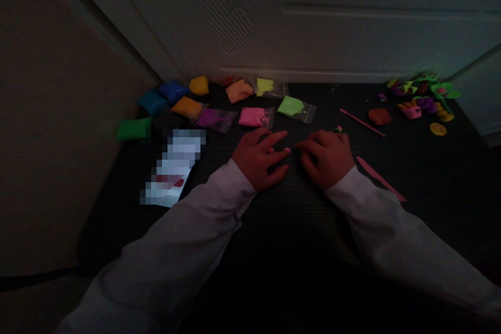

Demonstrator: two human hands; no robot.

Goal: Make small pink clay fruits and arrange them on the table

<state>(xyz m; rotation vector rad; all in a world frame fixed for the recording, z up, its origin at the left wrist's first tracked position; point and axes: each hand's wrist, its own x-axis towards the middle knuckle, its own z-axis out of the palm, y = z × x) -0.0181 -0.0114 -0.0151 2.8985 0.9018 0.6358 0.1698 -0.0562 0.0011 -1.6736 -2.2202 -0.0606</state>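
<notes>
The scene is dim. My left hand and my right hand rest on a dark ribbed mat, their fingertips nearly meeting. A tiny pink piece of clay sits at the left fingertips, pinched between the two hands. My right fingers are curled down over the spot. A small pink-and-green clay bit lies just beyond my right hand. A pink plastic modelling knife lies beside my right wrist.
Several bags of coloured clay lie at the back left: green, blue, orange, purple, pink, lime. A pink stick tool, a red clay lump and finished clay figures lie right. A white booklet lies left.
</notes>
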